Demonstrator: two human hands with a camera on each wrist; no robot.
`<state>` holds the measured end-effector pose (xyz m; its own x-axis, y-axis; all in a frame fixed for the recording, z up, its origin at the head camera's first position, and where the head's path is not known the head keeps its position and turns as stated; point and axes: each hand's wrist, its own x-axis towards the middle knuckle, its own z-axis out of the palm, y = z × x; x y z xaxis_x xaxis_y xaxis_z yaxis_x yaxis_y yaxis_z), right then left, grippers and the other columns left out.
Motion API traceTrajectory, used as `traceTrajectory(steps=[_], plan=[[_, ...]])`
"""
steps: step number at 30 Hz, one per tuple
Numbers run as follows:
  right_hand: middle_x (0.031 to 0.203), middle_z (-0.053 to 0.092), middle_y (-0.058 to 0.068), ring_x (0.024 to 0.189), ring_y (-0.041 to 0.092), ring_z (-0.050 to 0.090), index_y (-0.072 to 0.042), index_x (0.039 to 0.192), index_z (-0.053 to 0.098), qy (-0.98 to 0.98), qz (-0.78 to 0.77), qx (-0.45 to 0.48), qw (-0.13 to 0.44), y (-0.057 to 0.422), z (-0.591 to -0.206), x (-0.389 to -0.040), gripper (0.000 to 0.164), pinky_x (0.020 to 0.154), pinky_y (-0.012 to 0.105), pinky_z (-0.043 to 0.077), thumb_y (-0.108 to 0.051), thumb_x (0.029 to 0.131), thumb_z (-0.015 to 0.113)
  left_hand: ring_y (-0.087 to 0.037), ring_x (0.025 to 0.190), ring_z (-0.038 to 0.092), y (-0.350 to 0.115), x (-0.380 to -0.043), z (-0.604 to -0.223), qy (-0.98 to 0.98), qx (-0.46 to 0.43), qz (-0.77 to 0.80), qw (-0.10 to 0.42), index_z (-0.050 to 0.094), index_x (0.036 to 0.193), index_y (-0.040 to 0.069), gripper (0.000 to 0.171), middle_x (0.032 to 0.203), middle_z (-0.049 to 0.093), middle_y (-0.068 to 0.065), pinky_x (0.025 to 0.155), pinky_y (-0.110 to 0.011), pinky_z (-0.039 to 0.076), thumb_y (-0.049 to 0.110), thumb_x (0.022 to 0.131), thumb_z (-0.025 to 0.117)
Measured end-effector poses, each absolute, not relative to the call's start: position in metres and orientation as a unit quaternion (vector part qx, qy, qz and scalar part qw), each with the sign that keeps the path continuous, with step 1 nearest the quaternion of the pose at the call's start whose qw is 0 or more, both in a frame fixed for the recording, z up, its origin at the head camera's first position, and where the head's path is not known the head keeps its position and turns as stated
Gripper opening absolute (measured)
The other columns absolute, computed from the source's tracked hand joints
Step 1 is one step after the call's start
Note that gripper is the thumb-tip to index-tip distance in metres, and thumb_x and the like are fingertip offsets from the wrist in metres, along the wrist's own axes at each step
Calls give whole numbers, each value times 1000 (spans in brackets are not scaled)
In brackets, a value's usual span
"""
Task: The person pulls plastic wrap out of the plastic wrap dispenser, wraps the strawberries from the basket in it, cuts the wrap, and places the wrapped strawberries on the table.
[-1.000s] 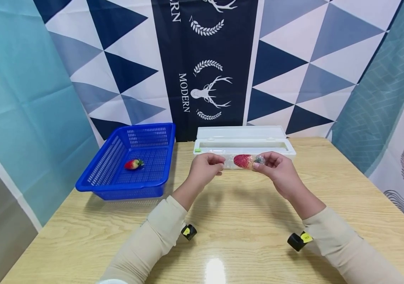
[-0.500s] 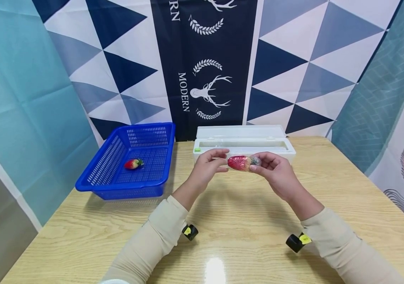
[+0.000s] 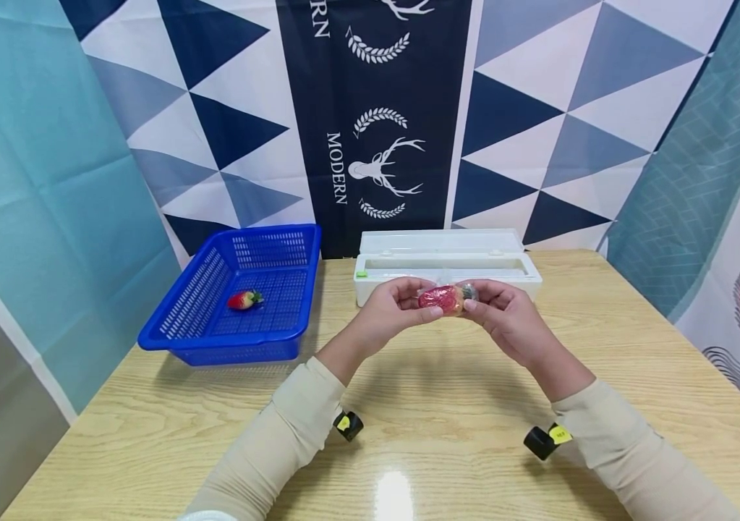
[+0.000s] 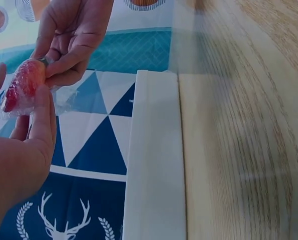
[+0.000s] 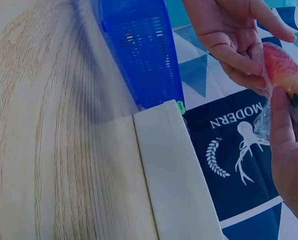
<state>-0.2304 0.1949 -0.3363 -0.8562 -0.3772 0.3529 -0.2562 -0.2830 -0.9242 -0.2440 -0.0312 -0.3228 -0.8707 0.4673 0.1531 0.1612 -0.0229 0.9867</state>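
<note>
A strawberry in crinkled clear plastic film is held up in front of the white box. My right hand pinches it at the leafy end between thumb and fingers. My left hand is at the red tip. Its fingers curl against the film, and its thumb stands in front of the fruit in the head view. In the left wrist view, loose film trails beside the fingers. A second strawberry, unwrapped, lies in the blue basket.
A long white box with its lid raised stands at the back of the wooden table. A green tab sits at its left end. Patterned cloth hangs close behind.
My left hand has let go of the stretched film, moved right, and closed in on the strawberry's tip. The strawberry has shifted slightly left. My right hand still pinches the leafy end.
</note>
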Motion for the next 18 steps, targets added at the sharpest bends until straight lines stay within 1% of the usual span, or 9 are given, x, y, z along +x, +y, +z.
traceTrajectory(steps=[3, 5, 8, 9, 11, 13, 15, 16, 18], plan=[[106, 68, 3, 96, 14, 66, -9, 114, 67, 609, -751, -250, 43, 195, -336, -229, 23, 90, 27, 51, 2, 96, 57, -16, 94, 65, -29, -243, -324, 696, 220, 674, 113, 61, 121, 0, 40, 110, 66, -8, 86, -30, 54, 8, 85, 76], [103, 67, 2, 93, 13, 65, -6, 115, 65, 633, -738, -234, 35, 194, -335, -229, 22, 88, 26, 52, -1, 95, 60, -17, 93, 66, -28, -244, -326, 685, 217, 684, 121, 61, 120, -2, 38, 109, 67, -10, 86, -32, 54, 6, 85, 75], [108, 62, 3, 94, 11, 60, 1, 122, 58, 654, -723, -222, 8, 195, -333, -228, 26, 86, 22, 51, -8, 98, 59, -18, 88, 68, -29, -244, -328, 659, 218, 707, 135, 60, 119, -6, 34, 108, 67, -13, 87, -36, 54, 3, 88, 70], [112, 59, 5, 96, 12, 58, 4, 125, 54, 656, -722, -221, 0, 195, -332, -229, 30, 86, 21, 50, -12, 99, 57, -18, 86, 68, -29, -244, -327, 647, 219, 717, 141, 59, 119, -8, 33, 107, 67, -13, 88, -38, 54, 2, 89, 68], [119, 54, 6, 107, 16, 54, 7, 131, 48, 649, -727, -224, -2, 198, -330, -231, 38, 90, 20, 48, -18, 103, 51, -18, 84, 68, -31, -242, -324, 626, 224, 731, 153, 57, 119, -11, 32, 105, 65, -12, 87, -38, 54, 0, 90, 63], [127, 51, 7, 115, 16, 52, 9, 137, 42, 626, -743, -235, 23, 200, -330, -233, 44, 94, 21, 47, -20, 105, 45, -17, 82, 67, -31, -240, -321, 607, 221, 745, 168, 55, 119, -13, 31, 103, 64, -10, 86, -35, 54, -2, 90, 60], [130, 51, 7, 118, 18, 54, 7, 138, 42, 612, -750, -243, 62, 200, -331, -234, 41, 95, 25, 48, -17, 105, 43, -16, 82, 65, -31, -239, -317, 591, 218, 755, 183, 53, 118, -13, 30, 101, 62, -8, 83, -32, 55, -3, 90, 58], [129, 53, 6, 116, 19, 56, 6, 138, 44, 605, -752, -250, 80, 200, -333, -234, 39, 94, 28, 49, -15, 105, 42, -16, 83, 65, -31, -238, -317, 588, 216, 756, 188, 53, 117, -13, 29, 101, 61, -8, 82, -30, 56, -3, 91, 58], [126, 57, 6, 108, 16, 62, 1, 132, 51, 598, -751, -260, 101, 198, -336, -234, 31, 90, 31, 52, -9, 104, 44, -16, 83, 64, -31, -238, -316, 586, 213, 758, 190, 54, 116, -12, 27, 101, 61, -8, 81, -30, 56, -3, 90, 59]])
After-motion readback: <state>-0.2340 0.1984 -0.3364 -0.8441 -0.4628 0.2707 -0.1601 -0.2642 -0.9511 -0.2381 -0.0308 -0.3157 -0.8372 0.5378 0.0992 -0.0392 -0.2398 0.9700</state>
